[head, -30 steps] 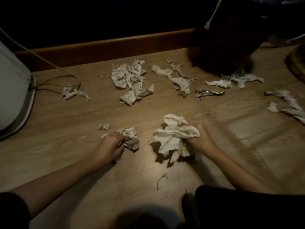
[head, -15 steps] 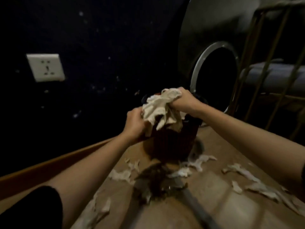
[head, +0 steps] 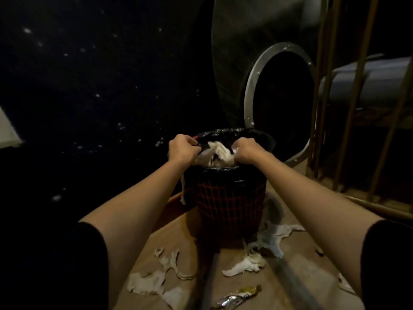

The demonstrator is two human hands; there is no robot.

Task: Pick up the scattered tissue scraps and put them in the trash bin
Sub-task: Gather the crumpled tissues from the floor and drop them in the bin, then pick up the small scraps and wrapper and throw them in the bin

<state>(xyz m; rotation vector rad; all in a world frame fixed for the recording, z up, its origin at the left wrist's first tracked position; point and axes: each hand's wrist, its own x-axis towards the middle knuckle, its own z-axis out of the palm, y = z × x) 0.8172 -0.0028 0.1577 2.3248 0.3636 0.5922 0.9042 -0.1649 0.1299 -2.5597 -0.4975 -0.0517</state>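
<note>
Tissue scraps (head: 218, 152) sit bunched in the mouth of a red mesh trash bin (head: 228, 206) lined with a black bag (head: 234, 136), held between a person's left hand (head: 182, 149) and right hand (head: 245, 149), both with fingers curled shut on the paper at the rim. One strip trails down the bin's left side. More scraps (head: 244, 264) lie on the wooden floor (head: 297, 251) around the bin's base, near a crumpled foil wrapper (head: 237, 297) whose printing is too blurred to read.
</note>
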